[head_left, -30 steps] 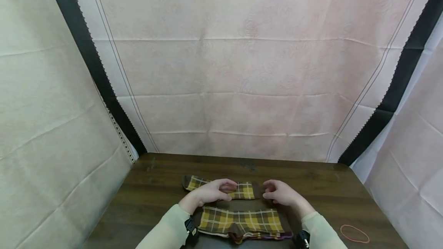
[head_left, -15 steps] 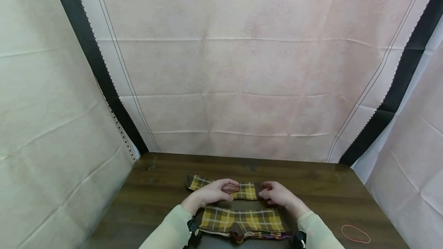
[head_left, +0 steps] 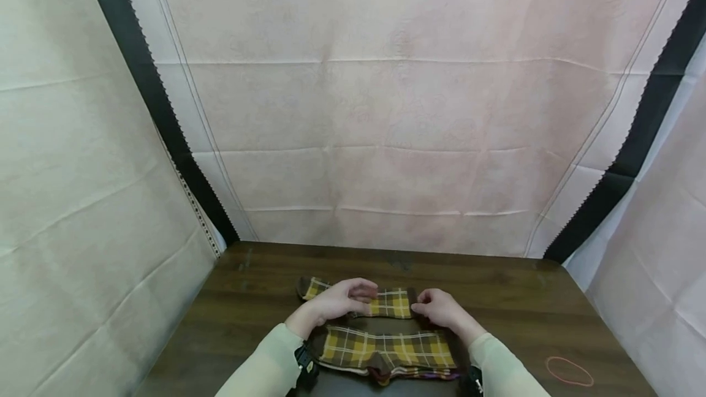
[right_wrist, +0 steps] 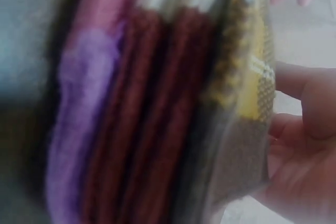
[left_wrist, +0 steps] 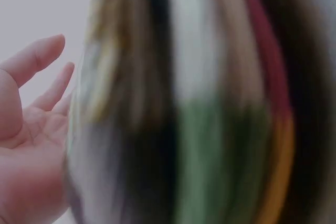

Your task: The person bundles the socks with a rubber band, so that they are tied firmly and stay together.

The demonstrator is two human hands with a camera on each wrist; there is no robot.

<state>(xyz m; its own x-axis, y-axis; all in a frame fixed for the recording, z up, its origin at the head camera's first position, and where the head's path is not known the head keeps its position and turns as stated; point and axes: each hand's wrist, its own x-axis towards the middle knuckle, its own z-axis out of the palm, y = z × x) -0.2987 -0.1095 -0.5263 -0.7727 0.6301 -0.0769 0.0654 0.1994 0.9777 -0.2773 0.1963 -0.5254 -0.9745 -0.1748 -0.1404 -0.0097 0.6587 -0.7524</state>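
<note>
Socks [head_left: 397, 350] show green only from left wrist; left hand [head_left: 343, 300] parted, right hand [head_left: 440, 309] unclear.

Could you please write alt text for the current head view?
A person's left hand hides part of the middle of a yellow plaid sock, and their right hand is at its right end. Nearer the camera lies a sock stack, plaid on top; a pink loop lies on the wooden table to the right.

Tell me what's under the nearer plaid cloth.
Under the nearer plaid cloth, folded edges show: maroon cloth, purple cloth and green cloth. The rest of those layers is covered and can't be seen.
</note>
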